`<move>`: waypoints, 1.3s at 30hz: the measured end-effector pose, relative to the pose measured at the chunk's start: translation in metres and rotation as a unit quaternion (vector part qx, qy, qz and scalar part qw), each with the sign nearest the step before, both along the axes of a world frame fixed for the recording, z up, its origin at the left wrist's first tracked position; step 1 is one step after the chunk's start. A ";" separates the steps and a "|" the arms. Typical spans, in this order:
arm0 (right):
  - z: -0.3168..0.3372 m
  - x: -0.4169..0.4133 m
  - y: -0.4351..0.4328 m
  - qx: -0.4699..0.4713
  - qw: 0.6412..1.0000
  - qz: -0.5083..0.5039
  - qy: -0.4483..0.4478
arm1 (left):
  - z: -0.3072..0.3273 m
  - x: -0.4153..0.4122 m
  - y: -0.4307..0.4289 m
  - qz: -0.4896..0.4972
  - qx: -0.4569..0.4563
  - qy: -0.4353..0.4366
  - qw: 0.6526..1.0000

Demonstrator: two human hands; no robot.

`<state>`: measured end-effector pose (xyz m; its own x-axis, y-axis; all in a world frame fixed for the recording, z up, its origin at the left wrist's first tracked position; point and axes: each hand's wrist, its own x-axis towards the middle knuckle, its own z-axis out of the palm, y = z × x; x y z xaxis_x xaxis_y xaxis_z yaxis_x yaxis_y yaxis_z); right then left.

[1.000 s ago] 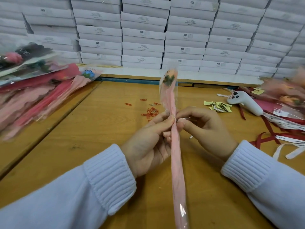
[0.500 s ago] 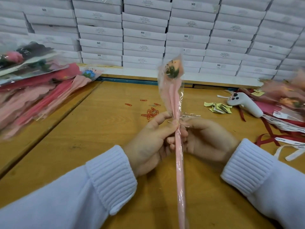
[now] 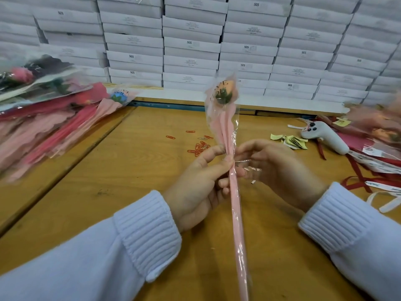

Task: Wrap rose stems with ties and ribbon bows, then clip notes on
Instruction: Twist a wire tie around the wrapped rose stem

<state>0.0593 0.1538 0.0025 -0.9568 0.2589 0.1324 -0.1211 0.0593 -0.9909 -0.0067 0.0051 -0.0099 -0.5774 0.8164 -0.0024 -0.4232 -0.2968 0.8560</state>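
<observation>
One rose (image 3: 224, 92) only, mid-tie: pinches stem (image 3: 235, 203) with left hand (image 3: 199, 183), grips tie (image 3: 249, 168) in curled right hand (image 3: 280, 170); lacks bow and note.

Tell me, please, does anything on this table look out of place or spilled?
A white handheld controller lies among the red ribbons on the right, which is odd for flower work. Loose orange paper clips lie scattered beyond the wrapped rose, not in any box. The rose itself looks sound.
</observation>
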 end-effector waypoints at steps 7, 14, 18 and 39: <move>-0.003 0.004 -0.003 0.221 0.974 -0.016 0.040 | -0.001 -0.001 0.000 0.018 -0.020 0.013 1.000; -0.005 0.003 -0.008 0.165 0.986 -0.006 0.022 | 0.000 0.000 -0.001 0.018 -0.033 0.022 0.999; -0.005 0.003 -0.012 0.150 0.988 -0.025 0.036 | -0.005 -0.001 0.001 0.055 -0.050 0.077 0.994; 0.000 0.008 -0.039 -0.150 0.986 0.025 -0.076 | -0.007 -0.010 0.002 0.094 0.009 0.059 0.994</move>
<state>0.0672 0.1144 0.0027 -0.9723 0.2166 -0.0879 0.0341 -0.2409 -0.9700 -0.0162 0.0070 -0.0172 -0.7147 0.6939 0.0875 -0.2560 -0.3759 0.8906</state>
